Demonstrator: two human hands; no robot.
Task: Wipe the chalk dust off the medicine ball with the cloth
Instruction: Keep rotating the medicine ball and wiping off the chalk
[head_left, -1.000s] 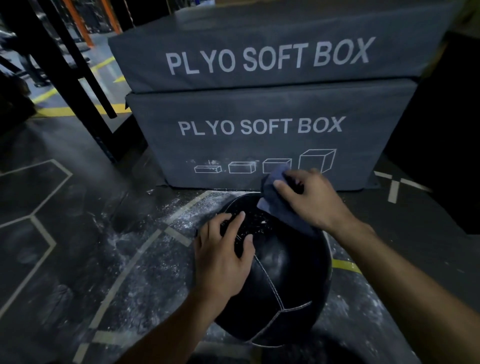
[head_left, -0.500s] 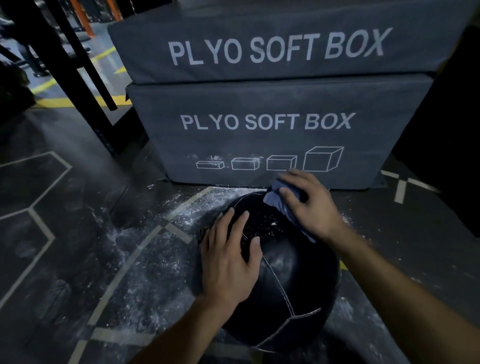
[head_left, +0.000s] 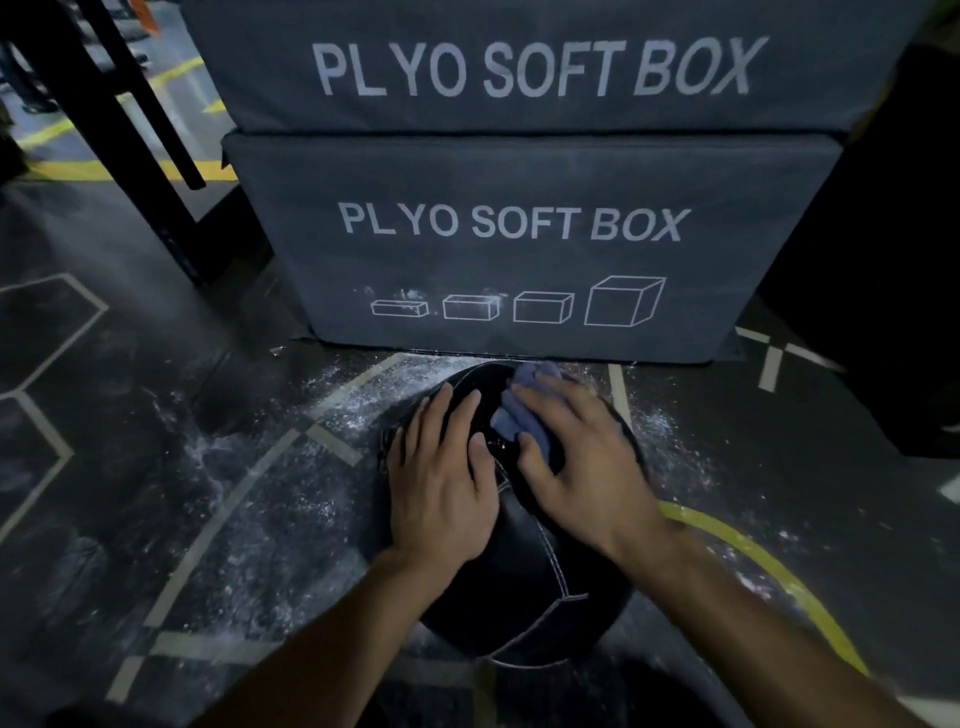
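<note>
Low in the frame's centre, the left hand (head_left: 441, 483) lies flat, fingers straight, on the medicine ball (head_left: 524, 582); the right hand (head_left: 582, 462) presses the cloth (head_left: 524, 410) against its top.

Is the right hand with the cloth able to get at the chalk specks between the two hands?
Probably yes. The right hand presses the blue cloth on the medicine ball, and the chalk specks lie just beside its thumb. The left hand rests flat next to them, not over them.
</note>
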